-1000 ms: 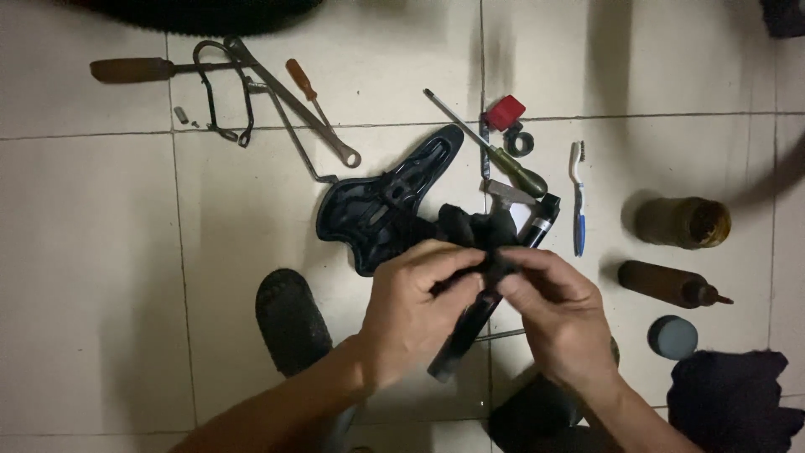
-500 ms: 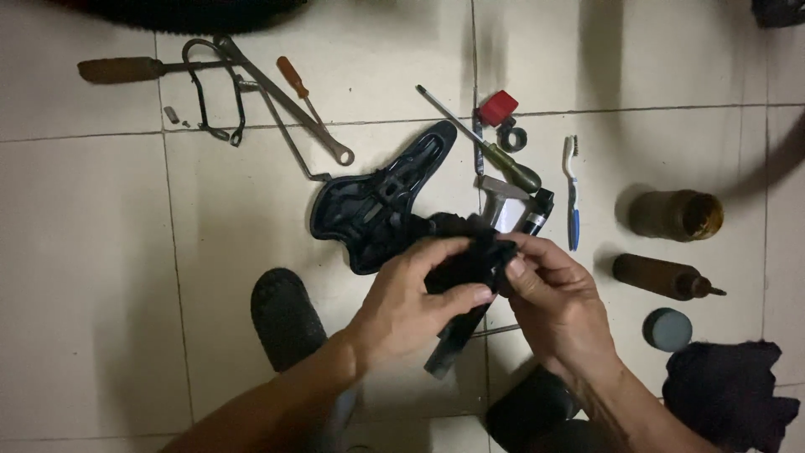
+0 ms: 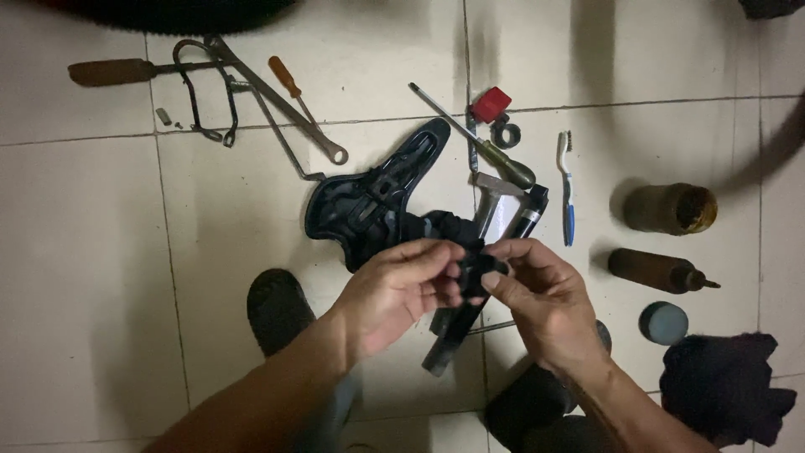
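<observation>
My left hand [image 3: 394, 289] and my right hand [image 3: 541, 298] meet over the floor tiles, both pinching a small black part [image 3: 474, 270] between their fingertips. Under the hands lies a long black tube-shaped tool [image 3: 482, 289], angled from lower left to upper right. Just beyond the hands an upturned black bicycle saddle [image 3: 369, 197] rests on the tiles, with a dark cloth [image 3: 428, 226] at its near edge. A hammer head [image 3: 495, 191] shows beside the tube's far end.
Tools lie at the back: a wooden-handled tool [image 3: 109, 71], an orange-handled screwdriver [image 3: 289, 80], a long wrench [image 3: 277, 101], a red cap [image 3: 490, 105], a toothbrush [image 3: 568, 189]. At right stand a brown jar [image 3: 671, 210], a brown bottle [image 3: 658, 270], a round lid [image 3: 662, 323], a dark rag [image 3: 721, 386].
The hands have shifted slightly toward me and the small black part now sits pinched between both sets of fingertips; the floor items have not moved.
</observation>
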